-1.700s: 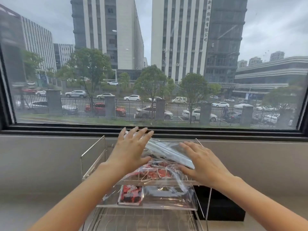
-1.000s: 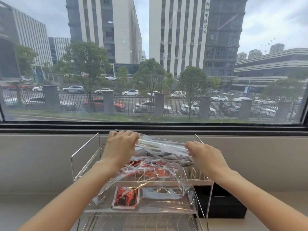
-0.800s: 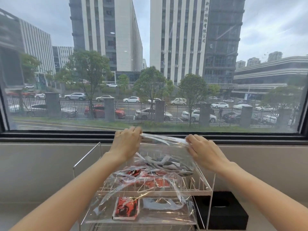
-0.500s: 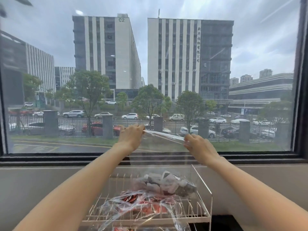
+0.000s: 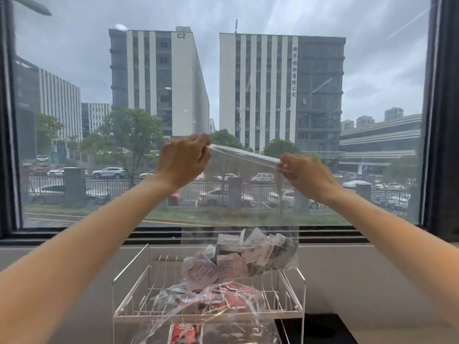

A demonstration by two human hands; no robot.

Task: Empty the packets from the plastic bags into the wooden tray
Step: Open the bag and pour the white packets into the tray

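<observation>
A clear plastic bag (image 5: 238,202) hangs in front of the window, stretched between my two hands. My left hand (image 5: 182,163) pinches its top left corner and my right hand (image 5: 304,175) pinches its top right corner. Several grey and white packets (image 5: 248,256) bunch in the bag's bottom, just above the white wire rack (image 5: 208,315). On the rack's upper shelf lies a second clear bag with red packets (image 5: 223,297). More red packets (image 5: 185,333) show in plastic on the shelf below. No wooden tray is in view.
A wide window with a dark frame (image 5: 440,120) fills the view ahead, over a grey sill wall (image 5: 74,264). A black box (image 5: 320,328) stands on the counter right of the rack.
Both hands gripped the top edge of the upper bag and raised it from the rack to window height. The packets slid to the bag's bottom. The camera tilted up.
</observation>
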